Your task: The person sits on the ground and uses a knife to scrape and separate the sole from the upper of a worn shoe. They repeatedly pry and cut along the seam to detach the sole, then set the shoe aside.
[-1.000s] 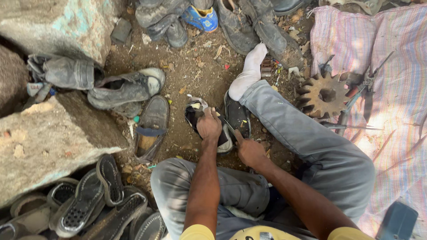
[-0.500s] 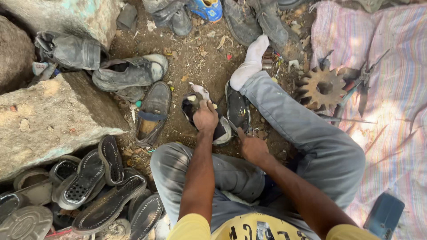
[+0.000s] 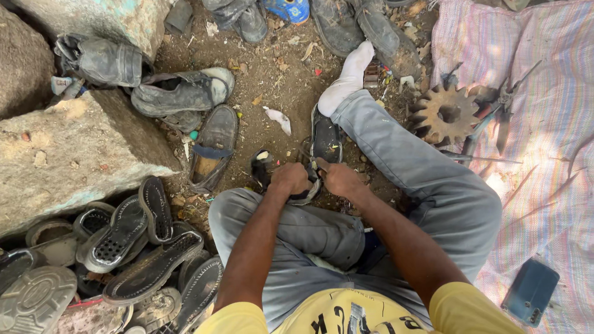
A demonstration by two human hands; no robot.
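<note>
Sitting on dirt ground, a person in grey trousers and a yellow shirt is seen from above. Nearest, a pile of worn soles (image 3: 117, 247) is stacked at the lower left, and a dark blue flat case (image 3: 530, 291) lies on the striped cloth (image 3: 557, 154) at the lower right. Above the bent knee, the left hand (image 3: 291, 179) is curled tight around a dark shoe (image 3: 265, 168), held just off the ground. The right hand (image 3: 339, 179) is closed too, touching the same shoe's edge; what it pinches cannot be told. Just beyond, a black sandal (image 3: 326, 139) lies beside the outstretched leg's white sock (image 3: 348, 77). A brown loafer (image 3: 213, 148) lies left of it. A rusty toothed gear (image 3: 447, 114) sits on the cloth edge. Farther off, grey stone blocks (image 3: 74, 148) and dusty shoes (image 3: 179, 93) are scattered.
</note>
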